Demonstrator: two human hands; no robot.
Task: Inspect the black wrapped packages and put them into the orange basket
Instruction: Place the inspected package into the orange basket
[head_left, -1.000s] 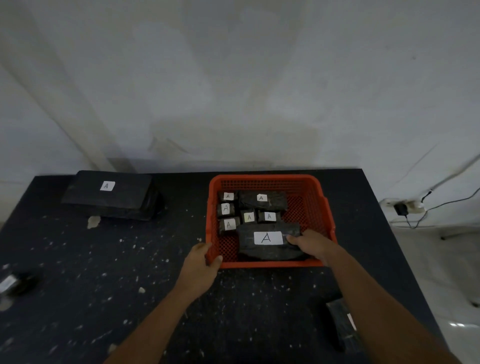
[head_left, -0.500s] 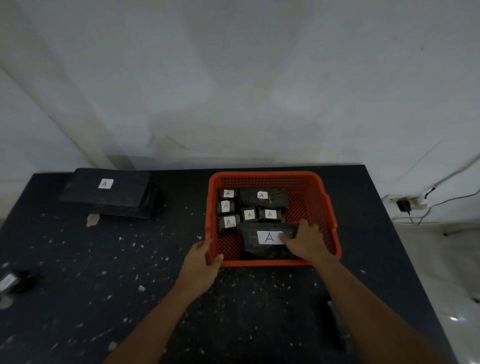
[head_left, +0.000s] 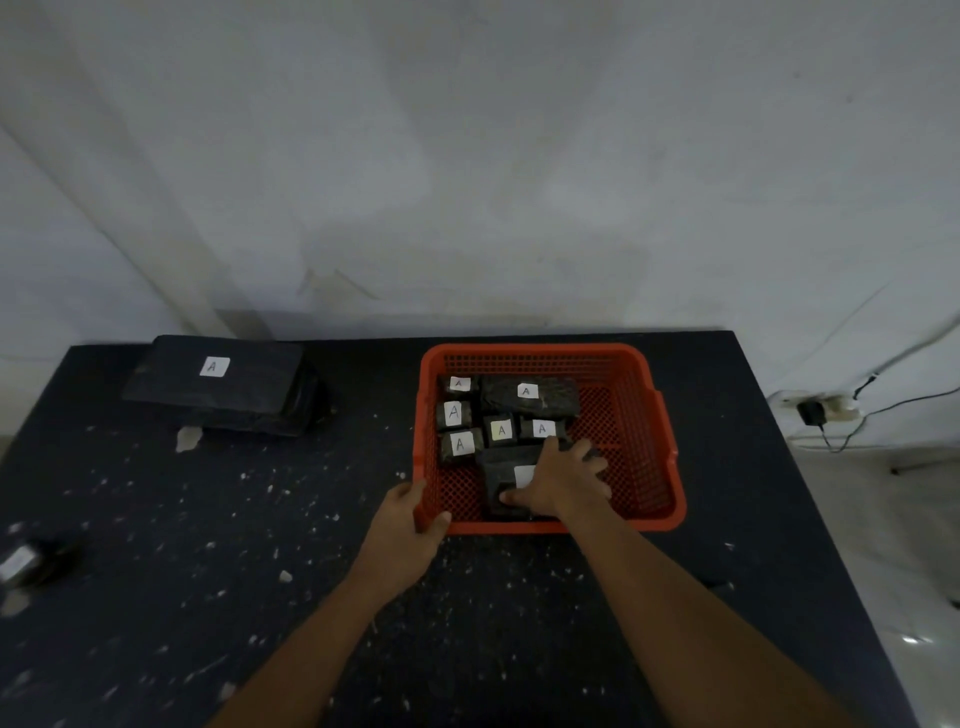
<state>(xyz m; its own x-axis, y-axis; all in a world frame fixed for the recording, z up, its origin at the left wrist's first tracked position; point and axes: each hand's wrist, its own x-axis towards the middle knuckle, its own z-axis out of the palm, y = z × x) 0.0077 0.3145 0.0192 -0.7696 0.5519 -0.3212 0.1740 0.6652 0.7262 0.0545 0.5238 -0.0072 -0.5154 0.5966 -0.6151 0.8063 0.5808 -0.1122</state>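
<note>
The orange basket (head_left: 654, 447) stands on the dark table and holds several black wrapped packages with white "A" labels. The biggest one in it, a flat black package (head_left: 501, 475), lies at the basket's near side. My right hand (head_left: 563, 480) rests flat on top of it with fingers spread, covering most of its label. My left hand (head_left: 410, 519) grips the basket's near left corner rim. A large black package (head_left: 218, 382) with an "A" label lies on the table at the far left.
A small dark object (head_left: 23, 564) lies at the table's left edge. White specks dot the table (head_left: 208, 545). A power plug and cables (head_left: 815, 413) sit on the floor to the right, beyond the table's edge.
My right hand has slid from the flat package's right end onto its top, covering the label. The package has settled lower in the basket. My left hand stays on the rim.
</note>
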